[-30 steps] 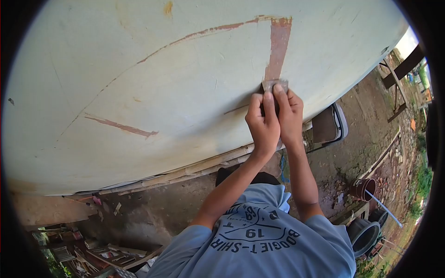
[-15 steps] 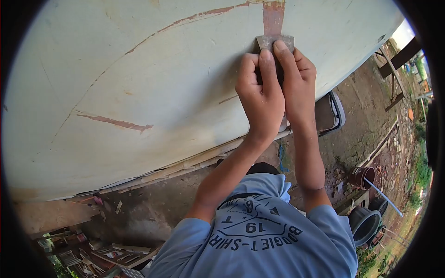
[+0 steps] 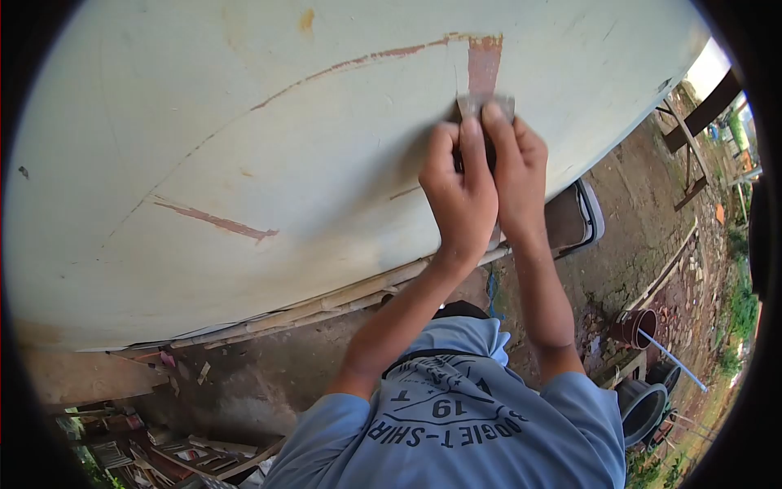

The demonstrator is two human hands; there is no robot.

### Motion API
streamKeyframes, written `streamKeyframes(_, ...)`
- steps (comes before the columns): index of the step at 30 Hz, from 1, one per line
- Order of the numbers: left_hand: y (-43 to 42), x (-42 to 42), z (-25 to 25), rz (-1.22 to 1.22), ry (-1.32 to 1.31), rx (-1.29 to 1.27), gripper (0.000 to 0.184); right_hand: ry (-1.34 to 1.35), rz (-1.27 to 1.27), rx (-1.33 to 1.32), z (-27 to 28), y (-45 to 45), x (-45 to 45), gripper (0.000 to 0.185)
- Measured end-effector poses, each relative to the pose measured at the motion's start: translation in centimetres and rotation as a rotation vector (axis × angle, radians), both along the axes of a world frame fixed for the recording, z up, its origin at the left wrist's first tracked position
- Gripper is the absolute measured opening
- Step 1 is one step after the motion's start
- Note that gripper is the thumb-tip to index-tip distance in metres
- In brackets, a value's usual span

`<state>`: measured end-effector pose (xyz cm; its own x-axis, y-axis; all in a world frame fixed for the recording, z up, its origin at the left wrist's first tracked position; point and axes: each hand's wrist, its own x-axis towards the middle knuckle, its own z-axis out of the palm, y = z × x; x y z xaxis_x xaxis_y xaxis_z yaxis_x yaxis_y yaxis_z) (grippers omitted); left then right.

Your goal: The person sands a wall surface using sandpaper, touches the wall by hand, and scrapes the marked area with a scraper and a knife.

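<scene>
My left hand (image 3: 459,183) and my right hand (image 3: 520,175) are side by side, closed on a thin grey scraper blade (image 3: 508,107). Both thumbs lie along its face, and the fingers behind it are mostly hidden. The blade's far edge rests against a large off-white panel (image 3: 342,155), at the near end of a reddish-brown filler strip (image 3: 485,65). A thin, curved reddish line (image 3: 358,61) runs leftward from the strip's top. Lower left on the panel is a ragged filler smear (image 3: 216,220).
Bamboo poles (image 3: 326,304) lie along the panel's lower edge. A framed grey-rimmed piece (image 3: 582,216) juts out beyond my right forearm. To the right on the ground stand a brown bucket (image 3: 626,328) and a grey tub (image 3: 639,416). Scrap wood (image 3: 195,452) is piled lower left.
The view has shifted, so the panel's marks sit lower in the picture. My hands and the blade also appear lower, still at the strip's near end. Both hands keep their grip.
</scene>
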<state>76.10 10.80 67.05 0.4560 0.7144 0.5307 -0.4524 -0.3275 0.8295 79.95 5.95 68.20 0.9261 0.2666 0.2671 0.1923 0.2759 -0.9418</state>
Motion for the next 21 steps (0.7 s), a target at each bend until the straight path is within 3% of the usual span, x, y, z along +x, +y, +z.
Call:
streamKeyframes(3,-0.2,0.2,-1.1,0.015,-0.006,0.012,0.031,0.096,-0.035,0.096,0.1,0.6,-0.9,0.031)
streamKeyframes(5,0.4,0.1,1.9,-0.005,-0.008,0.051,0.03,0.004,0.001,0.038,2.9,0.0,-0.6,0.032)
streamKeyframes(7,0.4,-0.1,4.6,-0.123,-0.032,-0.087,0.03,-0.003,0.014,0.042,4.1,-0.1,-0.3,0.033)
streamKeyframes(11,0.0,0.3,1.1,0.012,-0.032,0.007,0.031,-0.037,-0.002,0.018,1.6,0.1,-0.1,0.033)
streamKeyframes(14,0.2,0.0,1.1,0.011,-0.023,0.038,0.032,0.007,-0.025,0.058,2.2,0.5,-0.8,0.034)
streamKeyframes(17,0.9,0.2,5.8,-0.088,-0.119,-0.062,0.033,-0.085,-0.006,0.039,5.3,0.4,-0.3,0.034)
streamKeyframes(21,0.4,-0.3,2.7,-0.026,0.01,-0.028,0.033,-0.021,-0.004,0.058,2.6,0.7,-0.3,0.035)
